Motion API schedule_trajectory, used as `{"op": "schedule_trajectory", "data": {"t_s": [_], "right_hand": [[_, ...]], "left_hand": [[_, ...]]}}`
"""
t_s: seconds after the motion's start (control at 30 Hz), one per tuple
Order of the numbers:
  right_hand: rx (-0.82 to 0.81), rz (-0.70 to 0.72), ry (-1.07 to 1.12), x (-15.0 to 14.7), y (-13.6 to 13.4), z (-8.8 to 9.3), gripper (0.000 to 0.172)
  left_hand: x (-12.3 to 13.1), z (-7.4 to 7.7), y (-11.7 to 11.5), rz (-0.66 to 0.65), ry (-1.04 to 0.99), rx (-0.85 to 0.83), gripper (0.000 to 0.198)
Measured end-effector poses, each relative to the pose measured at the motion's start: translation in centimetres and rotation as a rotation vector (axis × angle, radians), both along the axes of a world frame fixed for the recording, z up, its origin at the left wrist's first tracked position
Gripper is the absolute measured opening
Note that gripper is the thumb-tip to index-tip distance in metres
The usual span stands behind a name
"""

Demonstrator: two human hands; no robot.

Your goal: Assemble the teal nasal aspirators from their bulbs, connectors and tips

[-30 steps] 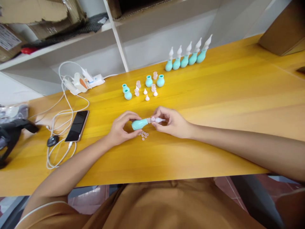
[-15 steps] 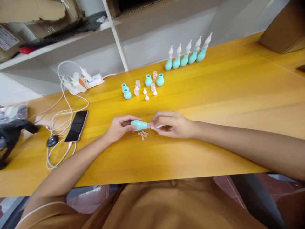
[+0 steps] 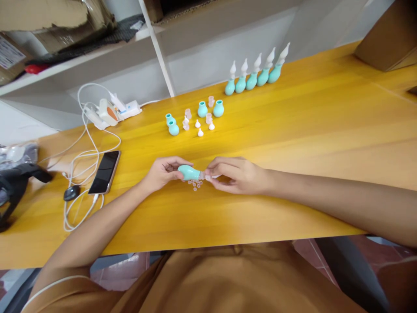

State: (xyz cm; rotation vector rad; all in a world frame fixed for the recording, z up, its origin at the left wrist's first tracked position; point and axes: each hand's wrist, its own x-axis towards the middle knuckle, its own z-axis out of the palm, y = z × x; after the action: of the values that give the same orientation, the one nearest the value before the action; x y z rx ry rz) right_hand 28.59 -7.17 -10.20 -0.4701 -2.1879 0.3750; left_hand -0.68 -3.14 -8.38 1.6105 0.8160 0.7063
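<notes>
My left hand (image 3: 165,174) is closed around a teal squeeze bulb (image 3: 189,173) of a nasal aspirator, which lies on its side just above the table. A clear connector (image 3: 201,175) sits in the bulb's mouth and points right. My right hand (image 3: 236,175) pinches the white nozzle (image 3: 213,176) at the connector's far end; fingers partly hide it. Several small clear discs (image 3: 195,184) lie on the table beneath the bulb. Beyond my hands stand loose teal bulbs (image 3: 218,108), clear connectors (image 3: 188,114) and small white tips (image 3: 200,132).
Several assembled aspirators (image 3: 252,78) stand in a row at the back. At left lie a phone (image 3: 104,172), white cables (image 3: 93,154), a power strip (image 3: 130,109) and a black strap-like device (image 3: 19,187). A cardboard box (image 3: 389,37) is at the right rear.
The bulb's mouth end has tilted slightly downward toward me. My right hand has shifted a little toward me and left, still at the nozzle.
</notes>
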Motion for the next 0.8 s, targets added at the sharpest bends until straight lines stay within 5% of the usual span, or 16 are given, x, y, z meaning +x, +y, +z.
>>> {"op": "schedule_trajectory", "data": {"t_s": [0.37, 0.5, 0.63, 0.8], "right_hand": [[0.003, -0.14, -0.082, 0.1, -0.1, -0.5, 0.006], [0.006, -0.031, -0.095, 0.5, 0.6, -0.5, 0.006], [-0.181, 0.155, -0.024, 1.1, 1.6, -0.5, 0.007], [-0.467, 0.177, 0.094, 0.9, 1.6, -0.3, 0.017]], "left_hand": [[0.3, -0.8, -1.2, 0.121, -0.017, 0.149, 0.058], [0.3, -0.9, -1.6, 0.102, 0.043, 0.261, 0.053], [0.2, -0.9, -1.5, 0.015, 0.024, 0.213, 0.054], [0.6, -0.9, -1.5, 0.022, -0.06, 0.097, 0.058]]}}
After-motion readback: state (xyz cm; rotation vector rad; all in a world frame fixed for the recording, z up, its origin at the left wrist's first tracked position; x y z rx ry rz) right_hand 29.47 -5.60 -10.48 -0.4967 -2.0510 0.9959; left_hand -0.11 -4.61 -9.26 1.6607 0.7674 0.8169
